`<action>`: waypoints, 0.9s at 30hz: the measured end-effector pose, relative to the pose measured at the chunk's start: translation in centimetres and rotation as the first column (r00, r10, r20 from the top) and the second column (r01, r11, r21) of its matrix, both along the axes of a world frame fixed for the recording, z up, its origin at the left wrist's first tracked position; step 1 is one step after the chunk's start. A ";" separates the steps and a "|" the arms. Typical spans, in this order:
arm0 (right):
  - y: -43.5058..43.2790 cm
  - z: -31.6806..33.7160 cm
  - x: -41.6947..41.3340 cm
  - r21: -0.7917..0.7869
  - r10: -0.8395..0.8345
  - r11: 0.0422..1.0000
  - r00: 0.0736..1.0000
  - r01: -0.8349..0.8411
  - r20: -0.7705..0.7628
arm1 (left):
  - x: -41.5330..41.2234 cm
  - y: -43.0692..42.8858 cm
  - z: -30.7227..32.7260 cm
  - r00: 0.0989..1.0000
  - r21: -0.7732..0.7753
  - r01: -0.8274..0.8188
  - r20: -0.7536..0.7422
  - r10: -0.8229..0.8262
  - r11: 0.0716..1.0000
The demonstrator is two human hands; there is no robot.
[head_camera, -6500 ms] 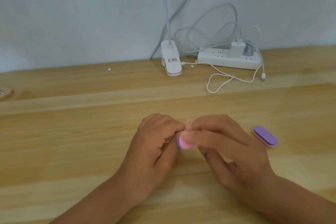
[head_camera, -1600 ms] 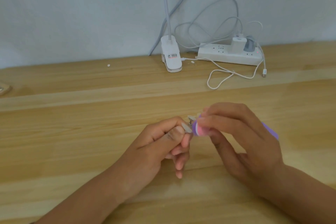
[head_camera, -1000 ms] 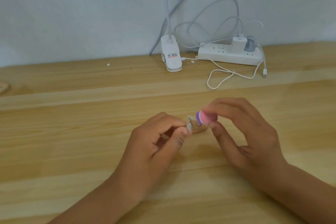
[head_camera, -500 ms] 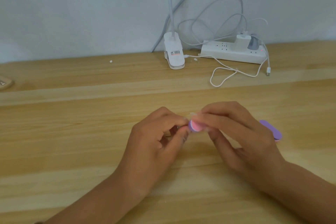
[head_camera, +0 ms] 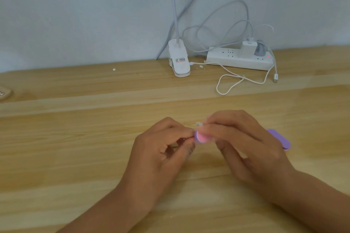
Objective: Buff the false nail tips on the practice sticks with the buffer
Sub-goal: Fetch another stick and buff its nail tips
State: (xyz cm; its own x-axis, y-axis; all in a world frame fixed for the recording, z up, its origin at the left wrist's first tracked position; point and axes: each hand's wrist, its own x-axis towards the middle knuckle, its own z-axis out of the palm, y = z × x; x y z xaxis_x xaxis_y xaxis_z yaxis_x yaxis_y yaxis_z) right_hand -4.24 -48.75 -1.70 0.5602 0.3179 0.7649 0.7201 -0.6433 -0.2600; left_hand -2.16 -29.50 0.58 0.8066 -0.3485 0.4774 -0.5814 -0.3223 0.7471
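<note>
Head view:
- Left hand (head_camera: 161, 149): fingers curled, pinching stick. Stick itself hidden inside fingers.
- Pale nail tip (head_camera: 198, 124): peeks just above buffer (head_camera: 202, 137) pink end, blurred.
- Right hand (head_camera: 244, 149): grips buffer, its purple end poking out past knuckles.
- Both hands low over tabletop (head_camera: 75, 138).

Risks, judged:
- Hard stroke pops tip off stick.
- Loose pinch lets stick twist.
- Buffer slips, scrapes fingertip.

Right hand (head_camera: 244, 149) holding buffer (head_camera: 201, 137), left hand (head_camera: 161, 155) pinching nail stick (head_camera: 198, 124), wooden table (head_camera: 75, 138)
</note>
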 end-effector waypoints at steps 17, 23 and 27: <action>0.9 -0.2 -0.7 0.002 -0.033 0.999 0.999 0.033 0.008 | 0.1 0.1 -0.2 0.996 0.027 -0.063 0.064 0.062 0.998; 0.4 -0.1 -0.3 0.024 -0.049 0.999 0.998 0.048 0.029 | -0.1 0.0 -0.1 0.987 0.073 -0.119 0.115 0.110 0.990; 0.6 -0.3 -0.3 0.008 -0.021 1.000 0.999 0.021 0.035 | -0.1 0.0 0.0 0.986 0.096 -0.115 0.131 0.102 0.989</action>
